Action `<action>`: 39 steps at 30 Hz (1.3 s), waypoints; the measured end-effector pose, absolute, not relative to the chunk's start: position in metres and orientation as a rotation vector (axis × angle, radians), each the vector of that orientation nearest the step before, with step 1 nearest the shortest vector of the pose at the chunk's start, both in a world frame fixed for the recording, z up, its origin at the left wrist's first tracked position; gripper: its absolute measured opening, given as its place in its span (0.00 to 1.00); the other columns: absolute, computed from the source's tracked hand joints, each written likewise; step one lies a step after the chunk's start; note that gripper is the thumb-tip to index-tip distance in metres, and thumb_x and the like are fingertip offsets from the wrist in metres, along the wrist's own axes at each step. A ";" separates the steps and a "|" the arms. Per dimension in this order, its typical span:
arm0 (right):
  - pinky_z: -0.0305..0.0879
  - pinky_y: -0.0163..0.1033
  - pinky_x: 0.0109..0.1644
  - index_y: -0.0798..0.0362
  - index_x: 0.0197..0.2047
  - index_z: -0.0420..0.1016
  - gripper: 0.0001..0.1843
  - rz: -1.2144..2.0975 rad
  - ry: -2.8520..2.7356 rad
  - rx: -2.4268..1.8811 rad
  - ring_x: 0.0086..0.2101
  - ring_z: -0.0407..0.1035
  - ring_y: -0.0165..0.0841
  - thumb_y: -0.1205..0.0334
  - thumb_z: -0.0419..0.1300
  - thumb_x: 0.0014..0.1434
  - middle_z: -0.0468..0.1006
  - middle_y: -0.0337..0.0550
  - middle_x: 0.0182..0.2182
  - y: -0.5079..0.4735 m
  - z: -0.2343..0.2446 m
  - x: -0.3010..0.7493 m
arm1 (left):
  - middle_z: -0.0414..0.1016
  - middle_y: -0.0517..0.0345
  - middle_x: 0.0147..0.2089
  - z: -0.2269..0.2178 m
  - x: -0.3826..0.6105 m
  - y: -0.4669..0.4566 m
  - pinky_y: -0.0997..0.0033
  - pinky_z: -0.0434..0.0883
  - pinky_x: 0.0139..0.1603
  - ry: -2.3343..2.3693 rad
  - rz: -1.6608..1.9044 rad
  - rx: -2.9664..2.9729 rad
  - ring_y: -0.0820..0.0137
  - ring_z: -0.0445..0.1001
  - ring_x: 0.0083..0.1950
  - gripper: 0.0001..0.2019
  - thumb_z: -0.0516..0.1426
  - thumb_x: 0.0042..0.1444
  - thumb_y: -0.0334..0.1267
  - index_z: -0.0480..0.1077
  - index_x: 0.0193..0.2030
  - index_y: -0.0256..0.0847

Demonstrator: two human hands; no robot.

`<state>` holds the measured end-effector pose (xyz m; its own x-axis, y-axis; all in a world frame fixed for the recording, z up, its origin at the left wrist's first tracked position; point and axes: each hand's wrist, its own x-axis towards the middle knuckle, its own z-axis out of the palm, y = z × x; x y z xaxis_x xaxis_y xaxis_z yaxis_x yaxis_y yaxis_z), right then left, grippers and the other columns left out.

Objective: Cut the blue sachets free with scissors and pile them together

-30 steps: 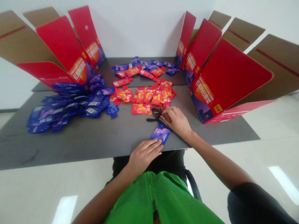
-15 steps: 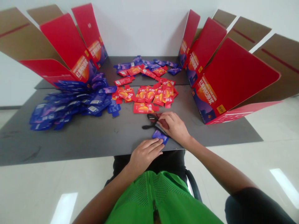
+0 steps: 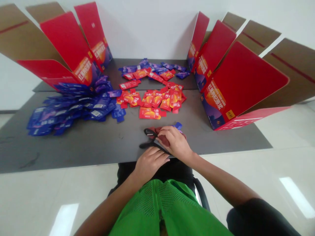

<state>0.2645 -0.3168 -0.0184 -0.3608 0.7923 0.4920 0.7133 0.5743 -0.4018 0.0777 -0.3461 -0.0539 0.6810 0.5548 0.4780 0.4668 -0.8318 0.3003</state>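
Closest is the bright green mesh vest (image 3: 159, 209) of the seated person, with black trousers (image 3: 155, 170) beyond its upper edge. The left hand (image 3: 149, 164) lies palm down at the near edge of the dark grey flat tabletop (image 3: 98, 144), its fingers stretched out and pressed side by side; whether they hold anything beneath, I cannot tell. Just beyond and to its right, the right hand (image 3: 176, 142) has its fingers bent and close together, gripping a bunched reddish-brown cloth (image 3: 164, 140) with black looped straps (image 3: 147, 145). The cloth sits on the table in front of the person, its straps pointing left, one strip running along the left fingertips. A small blue-violet glossy packet (image 3: 178, 125) shows only partly past the right hand's knuckles. Beyond the hands lies a single flat red packet printed with orange fruit (image 3: 150, 113). Left of it spreads a large overlapping heap of blue packets (image 3: 54, 114), and behind it a cluster of red packets (image 3: 169, 98). Tall red cardboard boxes with raised flaps (image 3: 246, 82) stand on the right, and matching red boxes (image 3: 61, 42) on the left. Farther back, between them, mixed blue and red packets (image 3: 157, 70) lie before a white wall (image 3: 147, 29).
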 end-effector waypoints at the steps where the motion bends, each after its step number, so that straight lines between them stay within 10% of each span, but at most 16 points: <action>1: 0.71 0.47 0.53 0.48 0.51 0.72 0.06 0.137 -2.144 -1.222 0.49 0.72 0.39 0.62 0.58 0.72 0.77 0.47 0.50 -0.314 -0.022 0.267 | 0.84 0.59 0.51 -0.054 0.078 -0.346 0.61 0.75 0.60 0.830 0.873 2.738 0.65 0.80 0.54 0.09 0.61 0.68 0.37 0.78 0.53 0.41; 7: 0.69 0.49 0.54 0.50 0.51 0.72 0.07 -0.092 -2.131 -1.376 0.49 0.71 0.43 0.61 0.57 0.72 0.77 0.49 0.50 -0.273 -0.028 0.312 | 0.78 0.56 0.63 -0.062 0.077 -0.345 0.61 0.74 0.64 0.793 0.931 2.730 0.65 0.75 0.64 0.15 0.60 0.69 0.37 0.74 0.60 0.40; 20: 0.70 0.46 0.54 0.48 0.52 0.71 0.07 0.128 -2.164 -1.185 0.50 0.71 0.39 0.62 0.58 0.72 0.77 0.47 0.51 -0.316 -0.015 0.263 | 0.85 0.59 0.50 -0.058 0.078 -0.346 0.60 0.75 0.58 0.862 0.864 2.732 0.64 0.81 0.53 0.10 0.62 0.67 0.40 0.78 0.52 0.42; 39: 0.70 0.48 0.51 0.50 0.45 0.72 0.17 -0.220 -1.515 -1.506 0.47 0.71 0.44 0.44 0.62 0.66 0.75 0.49 0.45 -0.309 -0.020 0.370 | 0.62 0.51 0.75 -0.041 0.086 -0.351 0.57 0.70 0.68 0.977 0.632 2.942 0.56 0.63 0.74 0.29 0.64 0.64 0.50 0.67 0.68 0.42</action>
